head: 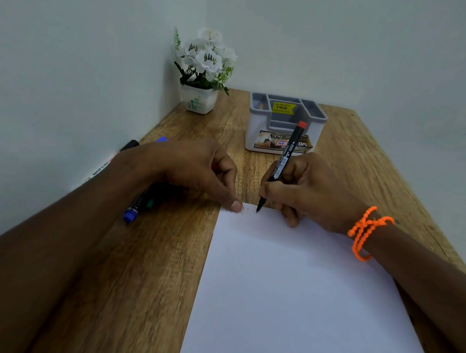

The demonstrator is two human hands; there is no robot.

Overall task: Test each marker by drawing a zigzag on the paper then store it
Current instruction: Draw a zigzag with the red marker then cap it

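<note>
- Head view: a black marker (281, 164) with a red end is pinched in the right hand (309, 190), tip touching the far edge of the white paper (298, 301) beside a faint zigzag (246, 209).
- Left hand (194, 168): fingers curled, thumb pressing the paper's corner; whether it holds anything is hidden.
- Grey-and-white organizer (284, 127) stands behind on the counter (141, 267); its compartments' contents cannot be made out.
- More markers (134, 208) lie partly hidden under the left wrist.

We see a black marker (281, 164) with a red end, white paper (298, 301), an orange bracelet (364, 232), and a wood-grain brown table (157, 255).
</note>
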